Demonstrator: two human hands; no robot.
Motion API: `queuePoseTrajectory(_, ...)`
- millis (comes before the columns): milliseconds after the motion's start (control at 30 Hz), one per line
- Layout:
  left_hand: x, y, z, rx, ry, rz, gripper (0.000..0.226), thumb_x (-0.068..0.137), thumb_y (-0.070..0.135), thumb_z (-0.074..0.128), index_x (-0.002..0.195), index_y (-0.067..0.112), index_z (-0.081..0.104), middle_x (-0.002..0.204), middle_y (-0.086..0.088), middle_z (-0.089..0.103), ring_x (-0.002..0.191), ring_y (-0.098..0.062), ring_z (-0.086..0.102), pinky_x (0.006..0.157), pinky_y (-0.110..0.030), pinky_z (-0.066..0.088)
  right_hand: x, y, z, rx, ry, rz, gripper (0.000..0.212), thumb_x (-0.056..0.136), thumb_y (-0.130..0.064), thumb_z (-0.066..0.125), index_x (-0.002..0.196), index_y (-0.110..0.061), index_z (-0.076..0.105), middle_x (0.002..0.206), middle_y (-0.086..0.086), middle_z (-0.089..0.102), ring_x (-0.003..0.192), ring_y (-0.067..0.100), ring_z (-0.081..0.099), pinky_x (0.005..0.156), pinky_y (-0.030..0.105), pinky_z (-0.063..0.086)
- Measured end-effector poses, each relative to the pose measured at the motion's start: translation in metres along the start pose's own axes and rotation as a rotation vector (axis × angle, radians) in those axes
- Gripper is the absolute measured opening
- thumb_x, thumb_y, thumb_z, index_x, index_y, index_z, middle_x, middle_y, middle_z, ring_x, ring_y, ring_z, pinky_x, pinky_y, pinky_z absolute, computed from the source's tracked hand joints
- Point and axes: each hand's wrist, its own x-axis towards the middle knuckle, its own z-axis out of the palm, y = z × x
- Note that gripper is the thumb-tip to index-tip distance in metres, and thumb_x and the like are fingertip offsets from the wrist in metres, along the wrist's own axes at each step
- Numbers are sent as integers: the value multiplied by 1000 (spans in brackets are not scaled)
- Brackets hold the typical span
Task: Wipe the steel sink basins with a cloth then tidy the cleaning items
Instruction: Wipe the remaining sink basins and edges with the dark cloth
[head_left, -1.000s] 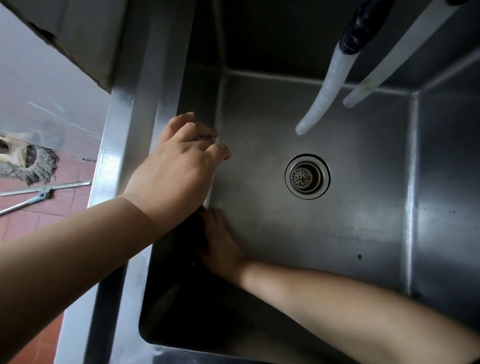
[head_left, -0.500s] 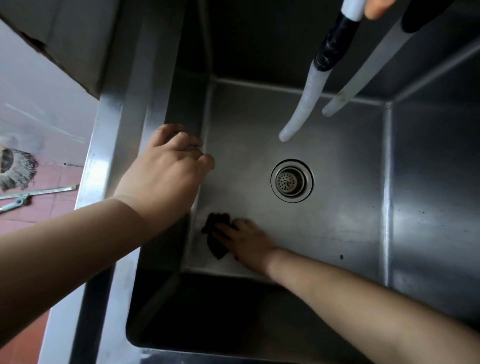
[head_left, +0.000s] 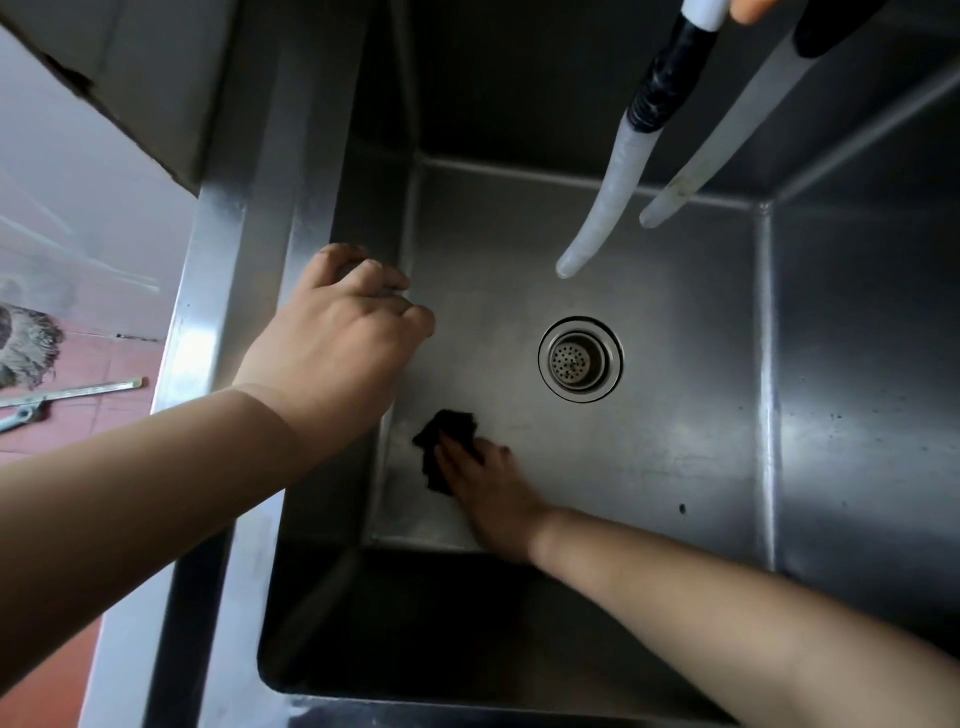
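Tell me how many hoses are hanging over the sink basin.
2. The left hose, with black tape near its top, ends above the drain. The right hose hangs beside it, ending higher. Others could be out of frame above.

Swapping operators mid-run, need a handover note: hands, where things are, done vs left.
Left hand: fingers curled over the left rim of the steel sink basin, bracing.
Right hand: down on the basin floor, pressing the small black cloth near the front-left corner, left of the round drain strainer.
Done: cannot tell how much is wiped.
Left: finish this basin, any others, then tidy the cleaning items.
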Motion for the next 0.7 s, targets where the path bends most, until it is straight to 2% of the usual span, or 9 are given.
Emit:
queuePoseTrajectory(100,-1,0,3,7,23,1,29,67,3,65,94,12,71,92,-10,72,110,-29,59,98,-43,30,10,-31,11,-53,-59,-225,57,92,-20,26,147,-7,25,154,13,24,128,46,31,101,52,26)
queuePoseTrajectory(167,-2,0,2,24,20,1,27,70,4,64,94,12,71,94,-11,72,111,-29,58,98,-43,31,13,-35,12,-111,-108,-310,55,95,-18,33,148,-10,23,155,11,24,132,44,26,104,52,22)
queuePoseTrajectory(267,-2,2,2,52,4,20,23,71,4,62,91,11,70,92,-11,72,109,-30,59,95,-42,32,4,-16,5,-216,-165,-429,55,95,-21,21,149,-16,21,155,5,25,136,38,24,104,46,23)
queuePoseTrajectory(333,-2,2,2,68,-5,34,20,72,5,61,89,12,70,89,-10,72,108,-30,59,95,-42,34,-11,4,3,-253,-184,-484,53,98,-19,27,150,-19,19,155,3,25,139,35,21,107,44,22)
queuePoseTrajectory(400,-3,2,2,78,-4,47,17,76,7,60,88,12,70,88,-10,71,106,-30,60,95,-42,35,-31,25,4,-226,-202,-478,55,99,-18,38,150,-20,18,156,4,23,140,33,19,110,44,19)
queuePoseTrajectory(533,-4,6,1,95,3,120,14,83,12,52,82,13,66,87,-9,69,102,-32,59,95,-44,38,-68,72,4,-130,-180,-389,55,98,-20,43,149,-22,23,154,2,27,141,33,23,113,43,17)
queuePoseTrajectory(633,-4,12,1,144,24,213,24,87,14,42,79,13,64,80,-8,66,100,-32,58,93,-44,39,-84,104,4,-200,-155,-260,61,95,-19,42,150,-27,16,155,-2,25,142,29,20,114,38,15)
queuePoseTrajectory(700,-6,18,5,169,11,271,20,86,14,45,80,13,65,78,-7,64,99,-33,58,92,-43,41,-89,124,2,-251,-115,-166,67,94,-16,43,151,-28,10,156,-3,22,142,28,19,114,37,11)
